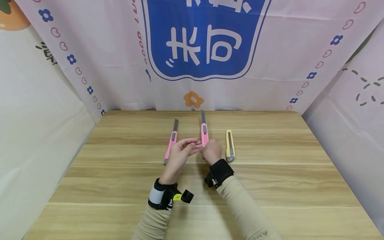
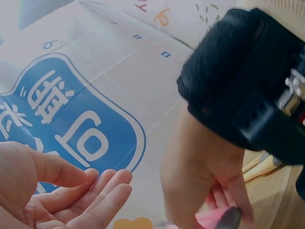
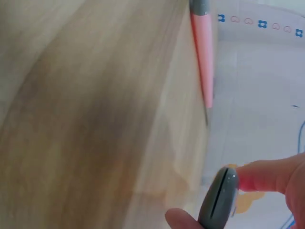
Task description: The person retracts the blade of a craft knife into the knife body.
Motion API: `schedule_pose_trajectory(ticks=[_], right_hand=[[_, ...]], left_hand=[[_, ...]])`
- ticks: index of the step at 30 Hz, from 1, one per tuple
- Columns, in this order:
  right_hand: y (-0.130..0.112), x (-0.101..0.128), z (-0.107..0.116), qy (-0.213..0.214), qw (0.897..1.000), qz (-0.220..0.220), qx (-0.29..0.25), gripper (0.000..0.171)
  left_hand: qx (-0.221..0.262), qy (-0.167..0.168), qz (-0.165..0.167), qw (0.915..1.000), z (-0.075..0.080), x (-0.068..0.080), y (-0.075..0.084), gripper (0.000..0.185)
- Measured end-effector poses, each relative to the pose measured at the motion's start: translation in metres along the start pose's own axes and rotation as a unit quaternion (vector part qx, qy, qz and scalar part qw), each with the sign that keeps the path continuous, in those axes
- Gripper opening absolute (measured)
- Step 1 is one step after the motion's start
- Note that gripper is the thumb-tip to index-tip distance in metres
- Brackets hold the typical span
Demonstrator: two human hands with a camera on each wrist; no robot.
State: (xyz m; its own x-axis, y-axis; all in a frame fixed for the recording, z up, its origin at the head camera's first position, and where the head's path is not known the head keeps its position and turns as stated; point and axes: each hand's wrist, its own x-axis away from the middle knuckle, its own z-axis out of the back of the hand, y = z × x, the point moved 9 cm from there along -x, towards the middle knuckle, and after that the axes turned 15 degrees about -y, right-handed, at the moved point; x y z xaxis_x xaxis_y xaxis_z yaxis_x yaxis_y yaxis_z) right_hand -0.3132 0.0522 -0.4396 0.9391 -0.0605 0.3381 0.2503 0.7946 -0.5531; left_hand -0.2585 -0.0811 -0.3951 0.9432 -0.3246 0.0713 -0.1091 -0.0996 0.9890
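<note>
Three utility knives are on the wooden table point(image 1: 270, 186). My right hand point(image 1: 210, 150) grips the rear of the middle pink knife point(image 1: 204, 132), whose blade points away from me; its grey end cap point(image 3: 218, 200) shows between my fingers point(image 3: 269, 175). My left hand point(image 1: 192, 144) hovers beside it with relaxed, straight fingers point(image 2: 90, 195) and holds nothing. Whether they touch the knife I cannot tell. Another pink knife point(image 1: 171, 142) lies to the left with its blade out, also visible as the pink knife point(image 3: 202, 52). A yellow knife point(image 1: 230, 146) lies to the right.
A printed cloth backdrop point(image 1: 204, 50) hangs behind the table, and cloth walls close in both sides. My right wrist carries a black strap point(image 2: 248, 90). The yellow knife's end point(image 2: 259, 167) shows just past my right hand.
</note>
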Motion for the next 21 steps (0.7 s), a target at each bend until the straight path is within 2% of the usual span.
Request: schedule_pose_trajectory(ticks=[4,8,12,16,21], right_hand=[[-0.002,0.008,0.009,-0.002,0.999,0.024,-0.046,0.02],[-0.009,0.024,0.027,0.043,0.992,0.087,-0.084,0.026],[-0.013,0.037,0.04,0.073,0.982,0.129,-0.119,0.022],[-0.009,0.046,0.046,0.076,0.978,0.126,-0.149,0.019],[-0.005,0.062,0.055,0.082,0.973,0.123,-0.18,0.032]], left_hand=[[-0.002,0.006,-0.001,1.0,0.002,0.0,-0.001,0.026],[-0.009,0.009,-0.005,0.9999,0.002,-0.001,-0.001,0.026],[-0.01,0.011,-0.006,0.9999,0.003,-0.001,-0.002,0.027],[-0.01,0.015,-0.005,0.9998,0.003,-0.001,-0.003,0.027],[-0.019,0.013,-0.006,0.9997,0.0,-0.001,-0.002,0.03]])
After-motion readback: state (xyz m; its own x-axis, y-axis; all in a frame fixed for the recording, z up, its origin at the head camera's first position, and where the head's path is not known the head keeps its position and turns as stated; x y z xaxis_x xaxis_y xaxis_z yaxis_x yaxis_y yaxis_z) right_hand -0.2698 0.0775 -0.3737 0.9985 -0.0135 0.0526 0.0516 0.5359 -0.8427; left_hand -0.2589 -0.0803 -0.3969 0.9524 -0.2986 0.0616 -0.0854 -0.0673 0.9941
